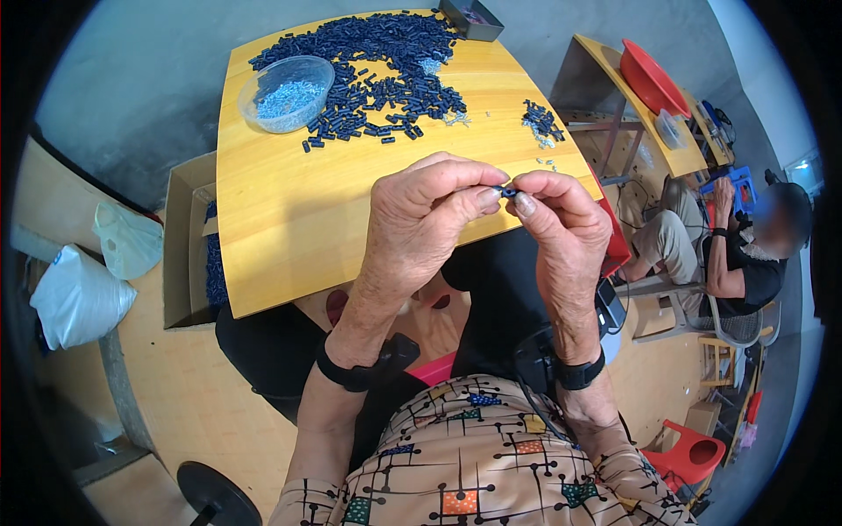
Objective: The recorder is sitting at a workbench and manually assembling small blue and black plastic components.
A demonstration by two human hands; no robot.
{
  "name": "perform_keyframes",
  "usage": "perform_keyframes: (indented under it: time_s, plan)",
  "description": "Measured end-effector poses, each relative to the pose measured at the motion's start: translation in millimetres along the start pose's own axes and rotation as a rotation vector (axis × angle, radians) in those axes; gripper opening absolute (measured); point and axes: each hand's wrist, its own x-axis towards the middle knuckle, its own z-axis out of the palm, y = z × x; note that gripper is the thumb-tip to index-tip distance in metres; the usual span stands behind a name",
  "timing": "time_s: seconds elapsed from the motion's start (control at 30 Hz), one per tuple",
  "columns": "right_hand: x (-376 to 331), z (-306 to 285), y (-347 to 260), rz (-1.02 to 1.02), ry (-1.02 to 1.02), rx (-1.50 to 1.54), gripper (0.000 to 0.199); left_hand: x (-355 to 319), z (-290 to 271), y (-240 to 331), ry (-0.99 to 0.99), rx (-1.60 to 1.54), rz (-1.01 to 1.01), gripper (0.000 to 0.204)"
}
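Note:
Just past the table's near right edge, my left hand (430, 215) and my right hand (568, 223) meet fingertip to fingertip. Between them they pinch a small dark blue plastic piece (509, 192), mostly covered by thumbs and forefingers. Many similar dark pieces (386, 96) lie in a wide heap over the far part of the yellow table (289, 210). A clear round tub (288, 95) of small silvery parts stands left of the heap. Nearer my right hand is a little pile of dark pieces (542, 121), with silvery bits scattered beside it.
A grey tray (474, 19) sits at the table's far edge. Left of the table stands an open cardboard box (189, 241) with dark pieces inside; white sacks (83, 298) are farther left. At right, another person (737, 254) sits near a second table bearing a red basin (653, 79).

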Motion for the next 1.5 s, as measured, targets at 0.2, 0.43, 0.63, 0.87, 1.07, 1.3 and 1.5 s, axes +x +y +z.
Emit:
perform_keyframes:
  time_s: [0.2, 0.43, 0.63, 0.87, 1.07, 1.3, 1.5]
  plan:
    - [-6, 3, 1, -0.023, 0.025, 0.006, 0.017, -4, 3, 9, 0.073, -0.079, -0.134, 0.017]
    - [-8, 2, -3, -0.051, 0.002, -0.013, 0.015, -6, 0, 7, 0.035, -0.017, -0.055, 0.014]
    - [-4, -3, -3, -0.211, -0.064, -0.282, 0.013, -5, -3, 3, 0.003, -0.012, -0.090, 0.012]
    - [0, -7, 1, -0.320, -0.101, -0.402, 0.014, -6, 4, -2, 0.029, -0.087, -0.174, 0.011]
    - [-4, -7, 4, -0.141, -0.103, -0.227, 0.015, -10, 4, -6, 0.030, -0.148, -0.166, 0.012]
    - [-7, -11, 7, 0.010, -0.082, 0.032, 0.014, -10, 10, -6, 0.035, -0.207, -0.220, 0.014]
    - [-4, -13, 18, -0.020, -0.028, -0.098, 0.011, -8, 9, -7, 0.071, -0.042, -0.188, 0.014]
